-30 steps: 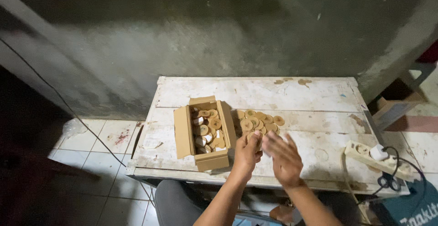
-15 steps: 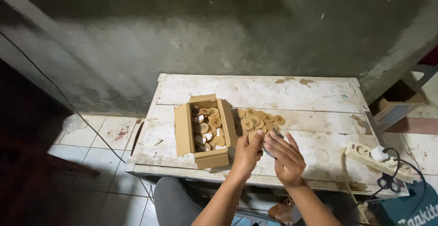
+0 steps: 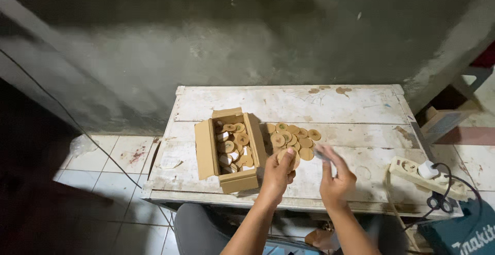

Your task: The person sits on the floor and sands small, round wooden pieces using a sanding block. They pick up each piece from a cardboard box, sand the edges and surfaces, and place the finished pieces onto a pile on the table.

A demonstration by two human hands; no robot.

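box (image 3: 229, 149) left, bare tabletop (image 3: 289, 103) beyond discs (image 3: 294, 136)

This looks like a rough home workshop corner. A worn, paint-flaked white wooden table (image 3: 289, 105) stands against a bare, stained grey concrete wall (image 3: 232, 33) on dirty white floor tiles (image 3: 111, 154). A white power strip (image 3: 420, 175) lies at the table's right end.

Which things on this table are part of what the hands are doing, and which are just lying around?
In hand:
left hand holding one wooden disc
right hand, blurred
pile of wooden discs
open cardboard box of discs

Lying about:
power strip with white plug
scissors
white wooden table
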